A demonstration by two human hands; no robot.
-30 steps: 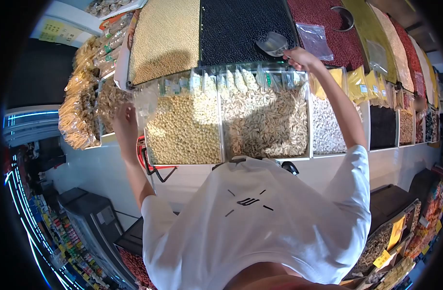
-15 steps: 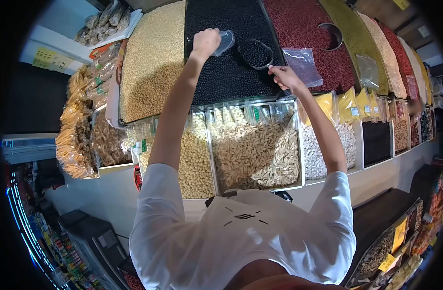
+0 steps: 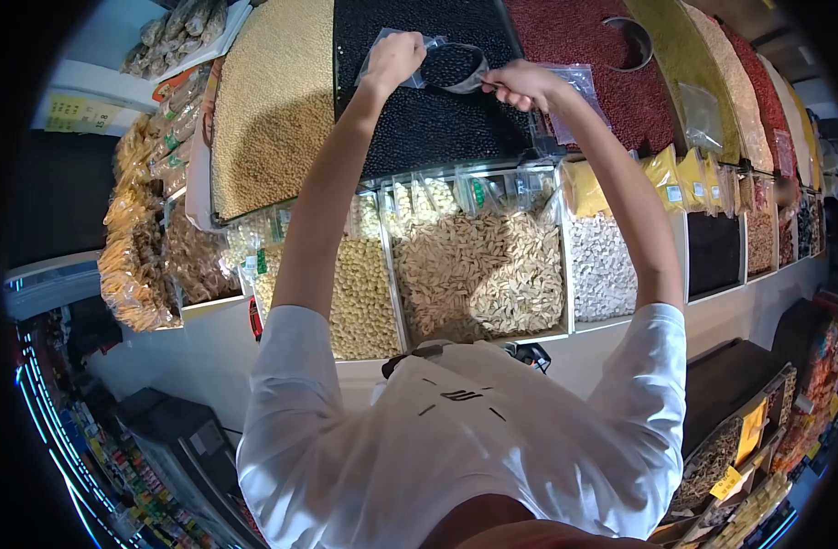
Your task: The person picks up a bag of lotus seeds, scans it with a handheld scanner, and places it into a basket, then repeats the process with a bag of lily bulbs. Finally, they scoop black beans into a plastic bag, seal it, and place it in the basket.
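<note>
My left hand [image 3: 396, 59] is closed on a clear plastic bag [image 3: 373, 57] above the bin of black beans [image 3: 410, 128]. My right hand [image 3: 526, 85] grips the handle of a round scoop [image 3: 457, 69], which is tilted toward the bag, its left edge at the bag's mouth. Dark beans show inside the scoop. Another clear bag [image 3: 579, 87] lies partly behind my right hand on the red beans [image 3: 565, 37].
Pale beans [image 3: 273, 101] fill the bin at the left. A second scoop [image 3: 628, 44] rests in the red beans. Nearer me are compartments of dried slices [image 3: 478, 265] and white pieces [image 3: 602, 265], with yellow packets [image 3: 661, 178] above.
My right hand has moved the scoop left and up, to the bag in my left hand. The scoop has tilted, and the view has shifted slightly.
</note>
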